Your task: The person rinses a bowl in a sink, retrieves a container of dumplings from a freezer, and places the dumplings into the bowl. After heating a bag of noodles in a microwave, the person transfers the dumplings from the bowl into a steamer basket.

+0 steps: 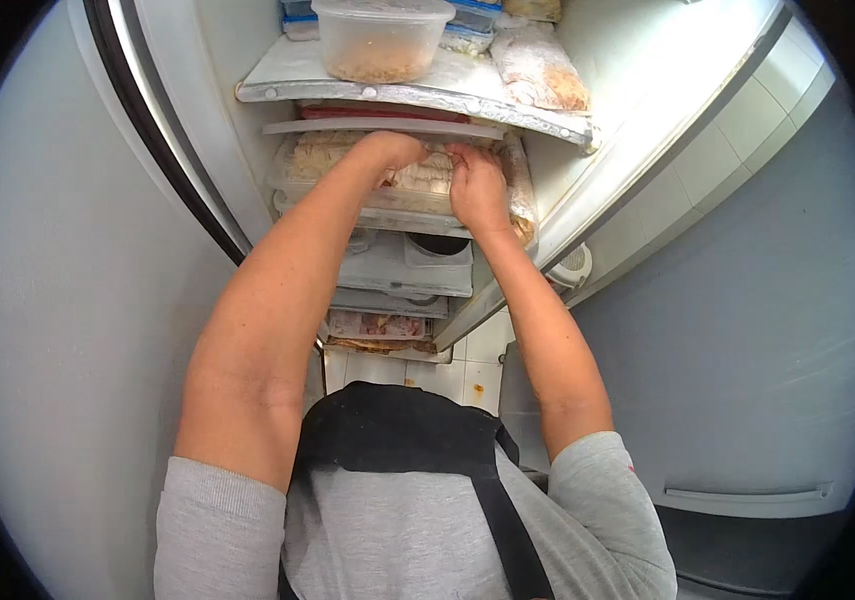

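Both my hands reach into a wide clear plastic container (418,218) on a shelf of the upright freezer. Pale, layered food (423,178) lies in it. My left hand (395,152) bends over the food with its fingers curled down, mostly hidden behind the wrist. Close beside it, my right hand (480,188) has its thumb and fingers pinched together at the food's upper edge. What either hand grips is too small or covered to name. A white lid-like edge (378,127) runs just above the hands.
Overhead, a frosted shelf (408,97) bears a clear tub (384,45) of crumbly food and a frosty bag (540,70). Lower shelves hold a white container (438,250) and packed meat (378,325). An open grey door (698,330) stands at right; a grey panel (78,300) at left.
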A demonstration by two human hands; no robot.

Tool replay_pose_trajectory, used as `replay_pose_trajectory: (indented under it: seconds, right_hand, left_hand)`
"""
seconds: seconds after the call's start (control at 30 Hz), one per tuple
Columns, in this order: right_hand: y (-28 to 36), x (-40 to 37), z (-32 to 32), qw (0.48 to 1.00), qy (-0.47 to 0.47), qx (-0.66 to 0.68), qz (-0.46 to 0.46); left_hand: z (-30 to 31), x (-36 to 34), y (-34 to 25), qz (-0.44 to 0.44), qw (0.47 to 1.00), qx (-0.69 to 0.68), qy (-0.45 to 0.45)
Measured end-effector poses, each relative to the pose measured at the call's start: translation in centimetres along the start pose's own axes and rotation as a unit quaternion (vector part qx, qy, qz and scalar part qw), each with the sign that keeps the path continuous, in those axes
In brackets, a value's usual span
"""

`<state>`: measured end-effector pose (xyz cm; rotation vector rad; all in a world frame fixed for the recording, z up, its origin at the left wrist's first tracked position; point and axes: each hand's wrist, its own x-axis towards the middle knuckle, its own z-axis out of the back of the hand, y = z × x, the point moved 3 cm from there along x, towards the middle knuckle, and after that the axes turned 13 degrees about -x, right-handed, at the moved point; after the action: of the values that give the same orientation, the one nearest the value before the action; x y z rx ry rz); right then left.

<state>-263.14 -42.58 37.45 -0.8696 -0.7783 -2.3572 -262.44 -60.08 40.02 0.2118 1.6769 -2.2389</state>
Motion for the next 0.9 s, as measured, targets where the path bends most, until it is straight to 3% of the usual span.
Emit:
replay_pose_trajectory:
  seconds: [0.2,0.27,0.57,0.63,0.73,0.8,0.87,0.9]
  right_hand:
    - [0.0,-0.1,0.0,1.0,-0.002,-0.005,-0.005]
    - [-0.2,-0.2,0.1,1.0,0.004,0.002,-0.012]
    - [-0.8,-0.6,-0.5,0.999,-0.023,0.025,-0.042]
    - [-1.7,-1.0,-0.8,0.97,-0.079,0.18,-0.139]
    - [-2.0,-1.0,0.3,0.927,-0.123,0.279,-0.218]
    - [-1.3,-0.2,2.1,0.942,-0.074,0.255,-0.207]
    - [-1.2,0.5,3.2,0.962,0.021,0.207,-0.175]
    - [-1.4,0.8,3.4,0.962,0.02,0.207,-0.177]
  left_hand:
    - [-0.4,-1.2,-0.7,0.043,0.999,-0.001,0.013]
    - [-0.6,-1.4,-0.9,0.031,0.997,-0.002,0.065]
    - [-1.6,-0.6,-0.6,0.035,0.995,0.092,0.028]
    - [-0.9,1.0,0.6,0.038,0.998,0.045,0.038]
    - [-0.4,2.7,1.2,0.054,0.997,0.012,0.059]
    - [-0.6,1.6,0.8,0.066,0.995,0.029,0.071]
    - [-1.3,-0.6,-0.6,0.006,0.992,0.108,0.063]
    - [-1.4,-0.5,-0.4,0.007,0.992,0.11,0.065]
